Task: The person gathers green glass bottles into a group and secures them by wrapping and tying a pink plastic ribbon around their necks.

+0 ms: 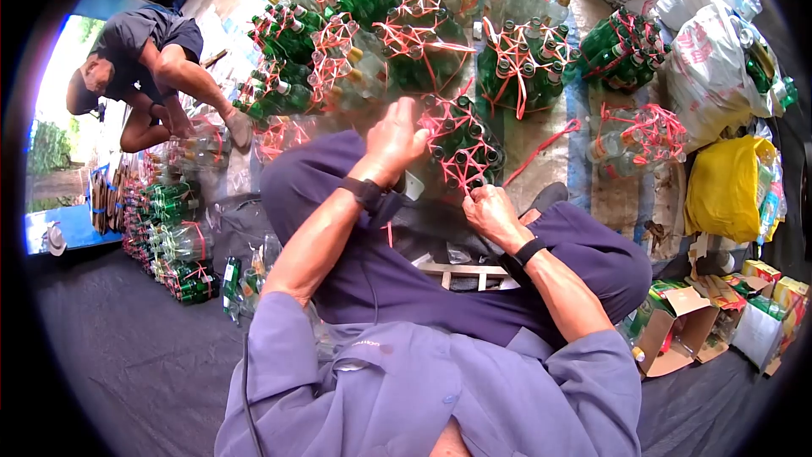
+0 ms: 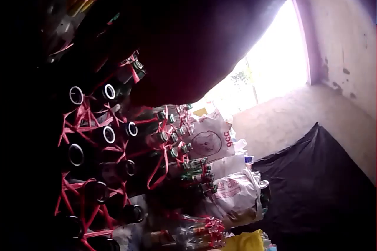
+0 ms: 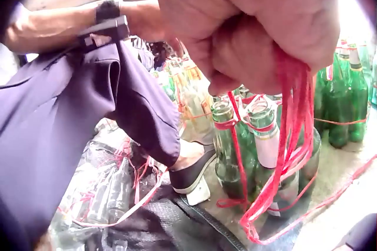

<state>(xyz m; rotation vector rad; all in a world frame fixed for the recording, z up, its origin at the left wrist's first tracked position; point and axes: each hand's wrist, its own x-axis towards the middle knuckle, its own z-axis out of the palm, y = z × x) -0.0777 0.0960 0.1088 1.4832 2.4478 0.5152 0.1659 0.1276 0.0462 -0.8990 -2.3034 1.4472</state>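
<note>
A bundle of green glass bottles (image 1: 463,140) stands in front of the person's lap, red plastic string laced across the necks. At its near edge is the right hand (image 1: 495,218), fingers curled. The right wrist view shows this hand gripping a folded hank of red string (image 3: 291,139), which hangs in loops beside the bottle necks (image 3: 259,112). Left of the bundle, the left hand (image 1: 394,142) is raised with its fingers extended and nothing seen in it. In the left wrist view that hand is lost in shadow, while ringed bottle mouths (image 2: 108,134) show below.
More tied bottle bundles (image 1: 423,38) crowd the far side. White sacks (image 1: 715,68), a yellow bag (image 1: 732,190) and cardboard boxes (image 1: 681,326) line the right. Another person (image 1: 161,59) bends over bottles at the left. A loose red string (image 1: 541,151) trails across the ground.
</note>
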